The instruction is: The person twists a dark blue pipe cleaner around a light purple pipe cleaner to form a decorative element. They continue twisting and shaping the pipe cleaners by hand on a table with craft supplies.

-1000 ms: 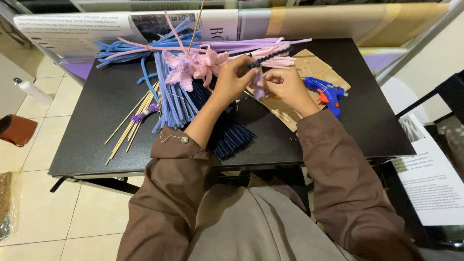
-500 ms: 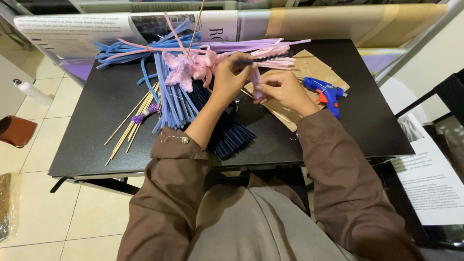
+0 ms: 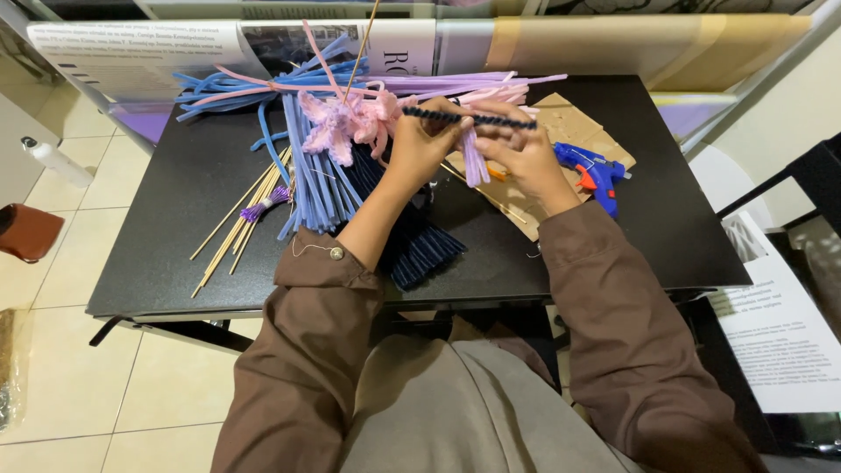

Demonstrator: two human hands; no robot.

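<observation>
Both my hands pinch one dark blue pipe cleaner (image 3: pixel 469 117), held level above the black table (image 3: pixel 175 263): left hand (image 3: pixel 420 144) on its left end, right hand (image 3: pixel 517 149) near the right end. Lilac pipe cleaners (image 3: pixel 473 162) hang under my right fingers. Pink fuzzy flower (image 3: pixel 346 123) just left, blue glue gun (image 3: pixel 596 171) right.

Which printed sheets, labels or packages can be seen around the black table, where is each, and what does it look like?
Newspaper: spread along the table's far edge, a wide white sheet with grey print and a photo.
Printed paper: on the floor right of the table, a white sheet with dark text lines.
Cardboard sheet: flat on the table under the right hand, plain brown, unprinted.
No screens or signs in view.
</observation>
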